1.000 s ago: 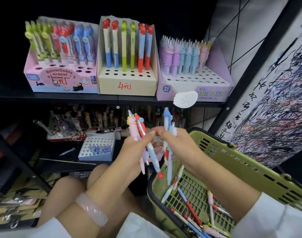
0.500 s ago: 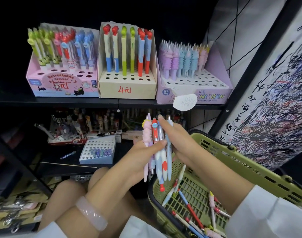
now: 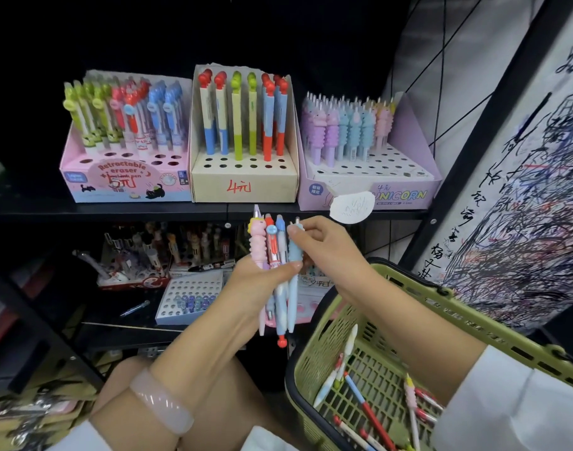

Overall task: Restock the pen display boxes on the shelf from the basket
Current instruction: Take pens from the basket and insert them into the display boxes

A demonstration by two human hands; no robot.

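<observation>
My left hand (image 3: 249, 284) grips an upright bunch of pens (image 3: 276, 271): a pink unicorn one, a red one and two blue ones. My right hand (image 3: 324, 245) pinches the top of the rightmost blue pen in that bunch. On the shelf above stand three display boxes: a pink eraser-pen box (image 3: 125, 180), a beige box (image 3: 246, 183) marked 4 and a lilac unicorn box (image 3: 370, 187). Each has free holes in its front rows. The green basket (image 3: 474, 323) at lower right holds several loose pens (image 3: 370, 415).
A lower shelf (image 3: 116, 320) holds a white holed tray, a red box of pens and a loose pen. A scribbled test sheet (image 3: 523, 206) hangs on the right behind a black shelf post. A white paper tag (image 3: 352, 206) sticks out below the unicorn box. My knees are below the hands.
The fanned pens were gathered into one upright bunch in my left hand. My right hand moved from the pens' middle up to the top of the rightmost blue pen. Both hands rose slightly.
</observation>
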